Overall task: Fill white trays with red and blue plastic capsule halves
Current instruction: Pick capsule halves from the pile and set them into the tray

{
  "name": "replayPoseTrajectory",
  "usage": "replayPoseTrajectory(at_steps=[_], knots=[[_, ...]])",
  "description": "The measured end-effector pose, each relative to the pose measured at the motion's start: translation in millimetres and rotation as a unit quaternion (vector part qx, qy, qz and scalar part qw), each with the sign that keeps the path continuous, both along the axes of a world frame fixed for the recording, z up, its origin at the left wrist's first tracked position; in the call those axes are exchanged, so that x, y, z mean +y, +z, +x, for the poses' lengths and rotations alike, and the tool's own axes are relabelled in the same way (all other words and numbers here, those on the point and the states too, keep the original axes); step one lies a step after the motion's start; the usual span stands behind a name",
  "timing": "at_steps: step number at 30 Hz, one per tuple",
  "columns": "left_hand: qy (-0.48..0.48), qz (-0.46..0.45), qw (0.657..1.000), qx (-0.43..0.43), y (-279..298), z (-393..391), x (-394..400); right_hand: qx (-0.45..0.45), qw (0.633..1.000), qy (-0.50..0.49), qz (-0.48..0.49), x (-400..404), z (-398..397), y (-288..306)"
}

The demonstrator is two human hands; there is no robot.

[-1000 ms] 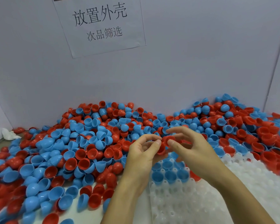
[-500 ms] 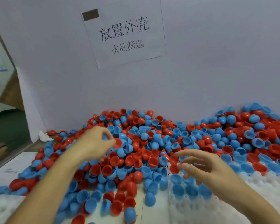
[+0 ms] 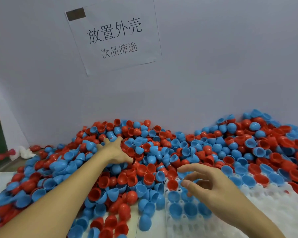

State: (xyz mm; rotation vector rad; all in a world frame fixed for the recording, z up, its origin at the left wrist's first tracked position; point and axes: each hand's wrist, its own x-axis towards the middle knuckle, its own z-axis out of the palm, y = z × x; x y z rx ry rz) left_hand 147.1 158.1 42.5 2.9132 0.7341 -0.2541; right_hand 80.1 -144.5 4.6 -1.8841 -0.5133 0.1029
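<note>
Capsule halves (image 3: 162,152) uncountable, one tray (image 3: 248,212), two hands

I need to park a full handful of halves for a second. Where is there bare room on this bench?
Free: the empty cups of the white tray right of the right hand, and a bare strip of bench between the pile and the tray's left edge. Crowded: everywhere from the left hand back to the wall.

A factory sorting bench: a heap of red and blue capsule halves (image 3: 162,152) banked against a plain partition (image 3: 213,66), a printed Chinese sign (image 3: 113,38) at twelve o'clock, a white tray (image 3: 248,212) at four.
</note>
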Motion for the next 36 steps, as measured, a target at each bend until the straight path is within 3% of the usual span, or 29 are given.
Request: replayPoseTrajectory(at_steps=[6, 9, 14, 20, 23, 26, 29, 33, 36], knots=[[0.031, 0.03, 0.999, 0.007, -14, 3, -8, -0.005, 1.0, 0.007, 0.005, 2, 0, -2], [0.034, 0.031, 0.997, -0.06, -17, 4, -11, -0.008, 1.0, 0.007, 0.007, 3, -1, -1], [-0.001, -0.064, 0.984, -0.166, -5, -3, 5, -0.004, 1.0, -0.002, 0.016, 1, -1, 1], [0.058, -0.151, 0.933, -0.321, 40, -5, 27, 0.0, 1.0, -0.006, 0.022, 2, -3, 3], [0.083, -0.308, 0.854, -0.41, 62, -13, 22, 0.003, 1.0, -0.01, 0.019, 4, -4, 5], [0.103, -0.498, 0.731, -0.455, 69, -27, -3, 0.006, 1.0, -0.016, 0.022, 7, -7, 8], [0.1, -0.657, 0.607, -0.435, 56, -53, -42, 0.026, 0.998, -0.02, 0.046, 11, -8, 9], [0.121, -0.788, 0.454, -0.398, 17, -92, -96, 0.138, 0.979, 0.017, 0.149, 20, -15, 11], [0.142, -0.833, 0.388, -0.369, -9, -109, -124, 0.139, 0.975, 0.037, 0.167, 32, -20, 11]])
